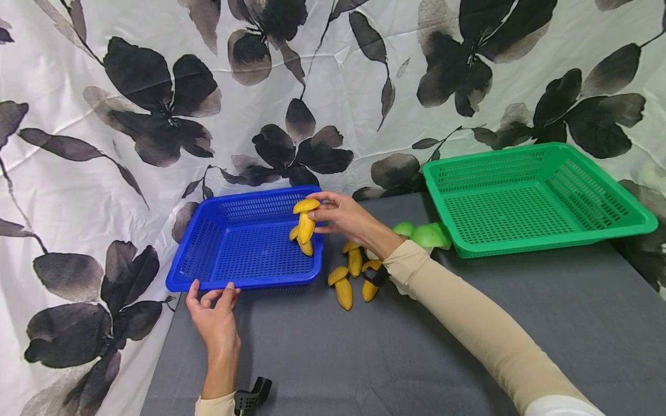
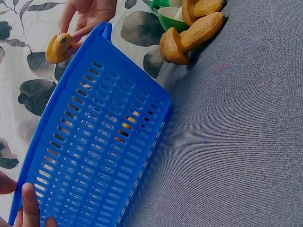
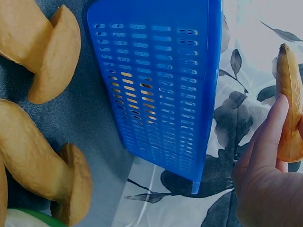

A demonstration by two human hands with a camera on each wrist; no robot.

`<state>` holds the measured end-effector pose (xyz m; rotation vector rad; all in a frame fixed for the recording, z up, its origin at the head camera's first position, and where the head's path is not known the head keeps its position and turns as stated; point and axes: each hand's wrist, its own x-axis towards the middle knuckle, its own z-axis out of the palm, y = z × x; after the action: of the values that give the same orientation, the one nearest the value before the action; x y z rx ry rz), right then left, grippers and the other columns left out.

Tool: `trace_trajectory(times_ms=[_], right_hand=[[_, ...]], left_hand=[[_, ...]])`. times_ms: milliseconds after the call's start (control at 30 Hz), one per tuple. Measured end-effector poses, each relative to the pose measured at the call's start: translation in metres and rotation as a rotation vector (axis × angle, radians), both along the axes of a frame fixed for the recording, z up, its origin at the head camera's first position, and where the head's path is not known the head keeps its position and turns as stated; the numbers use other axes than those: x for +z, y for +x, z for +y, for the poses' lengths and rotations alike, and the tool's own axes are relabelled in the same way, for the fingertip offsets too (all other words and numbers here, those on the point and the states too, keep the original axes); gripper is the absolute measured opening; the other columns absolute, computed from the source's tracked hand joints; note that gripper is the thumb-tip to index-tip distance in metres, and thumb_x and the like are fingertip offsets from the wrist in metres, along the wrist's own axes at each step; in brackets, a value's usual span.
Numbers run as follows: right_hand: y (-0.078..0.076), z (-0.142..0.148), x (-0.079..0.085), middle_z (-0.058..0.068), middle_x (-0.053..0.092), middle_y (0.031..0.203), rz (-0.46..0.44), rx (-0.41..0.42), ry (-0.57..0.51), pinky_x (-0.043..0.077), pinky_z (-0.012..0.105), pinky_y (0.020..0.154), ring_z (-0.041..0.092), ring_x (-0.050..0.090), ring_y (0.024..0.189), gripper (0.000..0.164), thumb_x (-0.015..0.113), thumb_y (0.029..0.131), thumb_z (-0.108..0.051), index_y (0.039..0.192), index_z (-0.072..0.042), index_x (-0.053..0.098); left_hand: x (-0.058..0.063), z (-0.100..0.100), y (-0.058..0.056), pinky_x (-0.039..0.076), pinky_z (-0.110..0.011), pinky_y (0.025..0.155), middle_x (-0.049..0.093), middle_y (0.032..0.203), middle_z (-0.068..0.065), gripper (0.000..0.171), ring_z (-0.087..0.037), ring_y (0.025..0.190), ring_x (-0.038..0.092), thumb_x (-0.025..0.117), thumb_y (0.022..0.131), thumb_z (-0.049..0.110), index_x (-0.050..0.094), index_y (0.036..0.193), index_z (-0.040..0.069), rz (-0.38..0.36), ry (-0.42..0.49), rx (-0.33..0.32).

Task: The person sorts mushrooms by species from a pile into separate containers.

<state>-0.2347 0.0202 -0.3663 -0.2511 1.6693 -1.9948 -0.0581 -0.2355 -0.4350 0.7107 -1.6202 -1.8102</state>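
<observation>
Over the right end of the blue basket (image 1: 244, 284), my right hand (image 1: 338, 215) pinches a yellow toy mushroom (image 1: 306, 222), its cap uppermost. Part of another yellow mushroom (image 1: 306, 248) shows below it inside the basket, and yellow also shows through the slots in both wrist views. At the basket's near left edge my left hand (image 1: 214, 315) grips the rim between thumb and fingers. Several yellow mushrooms (image 1: 341, 288) lie on the table right of the basket, partly under my right forearm. Green-capped mushrooms (image 1: 429, 236) lie behind that wrist, partly hidden.
A green basket (image 1: 551, 245) stands at the back right, its near left corner close to the green caps. Grey cloth (image 1: 333, 358) covers the table. A white curtain with dark flowers (image 1: 171, 115) hangs directly behind both baskets.
</observation>
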Motion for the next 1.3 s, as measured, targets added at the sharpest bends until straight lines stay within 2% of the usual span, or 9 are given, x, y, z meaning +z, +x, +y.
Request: trace_trajectory(times_ms=[267, 567, 733, 867, 1000, 1067, 1200, 1300], right_hand=[[-0.012, -0.008, -0.002, 0.012, 0.064, 0.13, -0.031, 0.001, -0.002, 0.059, 0.044, 0.094, 0.026, 0.068, 0.112, 0.045, 0.073, 0.094, -0.009, 0.136, -0.013, 0.056], [-0.028, -0.021, 0.0, 0.015, 0.063, 0.129, -0.034, -0.014, 0.001, 0.054, 0.05, 0.101, 0.028, 0.067, 0.109, 0.048, 0.073, 0.093, -0.007, 0.137, -0.009, 0.052], [-0.032, -0.027, 0.001, 0.014, 0.064, 0.122, -0.045, -0.045, -0.038, 0.056, 0.046, 0.1, 0.033, 0.065, 0.117, 0.052, 0.07, 0.095, -0.002, 0.142, -0.006, 0.049], [-0.032, -0.025, 0.0, 0.015, 0.063, 0.118, -0.035, -0.055, -0.057, 0.055, 0.045, 0.101, 0.033, 0.063, 0.118, 0.05, 0.066, 0.097, 0.0, 0.143, -0.002, 0.047], [-0.028, -0.016, -0.002, 0.024, 0.06, 0.129, -0.013, -0.061, -0.029, 0.055, 0.045, 0.101, 0.029, 0.064, 0.112, 0.041, 0.063, 0.099, -0.001, 0.138, 0.0, 0.052], [-0.026, -0.01, -0.003, 0.025, 0.058, 0.133, -0.004, -0.065, -0.014, 0.057, 0.042, 0.099, 0.031, 0.064, 0.114, 0.036, 0.063, 0.099, -0.003, 0.134, 0.0, 0.055], [-0.021, 0.003, -0.006, 0.018, 0.061, 0.127, 0.016, -0.057, 0.007, 0.055, 0.044, 0.101, 0.033, 0.064, 0.117, 0.034, 0.066, 0.099, -0.007, 0.132, -0.001, 0.058], [-0.017, 0.012, -0.007, 0.014, 0.063, 0.122, 0.039, -0.044, 0.014, 0.053, 0.048, 0.104, 0.03, 0.065, 0.114, 0.039, 0.065, 0.099, -0.008, 0.136, 0.002, 0.056]], left_hand=[[0.001, 0.0, -0.001, 0.061, -0.024, 0.082, 0.047, 0.104, -0.012, 0.079, -0.015, 0.08, 0.072, 0.073, 0.092, 0.003, 0.026, 0.155, 0.015, 0.007, 0.023, -0.002], [0.002, -0.001, -0.002, 0.061, -0.025, 0.081, 0.048, 0.103, -0.013, 0.081, -0.015, 0.078, 0.072, 0.073, 0.092, 0.001, 0.024, 0.156, 0.012, -0.004, 0.024, 0.003], [0.003, -0.001, -0.003, 0.061, -0.025, 0.082, 0.049, 0.104, -0.013, 0.081, -0.015, 0.079, 0.072, 0.073, 0.092, 0.001, 0.024, 0.156, 0.013, -0.011, 0.022, 0.001], [0.003, 0.0, -0.003, 0.061, -0.025, 0.081, 0.049, 0.103, -0.013, 0.082, -0.015, 0.079, 0.072, 0.072, 0.092, -0.001, 0.024, 0.156, 0.012, -0.002, 0.029, -0.002], [0.002, 0.0, -0.003, 0.061, -0.025, 0.081, 0.048, 0.103, -0.013, 0.081, -0.015, 0.078, 0.072, 0.072, 0.092, -0.001, 0.024, 0.156, 0.012, 0.002, 0.037, 0.001], [0.001, 0.0, -0.003, 0.061, -0.026, 0.082, 0.048, 0.103, -0.012, 0.081, -0.015, 0.079, 0.072, 0.073, 0.092, 0.0, 0.024, 0.156, 0.013, 0.001, 0.037, 0.002], [0.001, -0.001, -0.003, 0.061, -0.025, 0.081, 0.047, 0.104, -0.012, 0.081, -0.015, 0.079, 0.072, 0.073, 0.091, 0.001, 0.025, 0.155, 0.014, -0.003, 0.038, 0.008], [0.001, 0.0, -0.002, 0.061, -0.024, 0.081, 0.047, 0.104, -0.011, 0.081, -0.015, 0.08, 0.072, 0.073, 0.092, 0.002, 0.025, 0.156, 0.014, -0.014, 0.027, 0.009]])
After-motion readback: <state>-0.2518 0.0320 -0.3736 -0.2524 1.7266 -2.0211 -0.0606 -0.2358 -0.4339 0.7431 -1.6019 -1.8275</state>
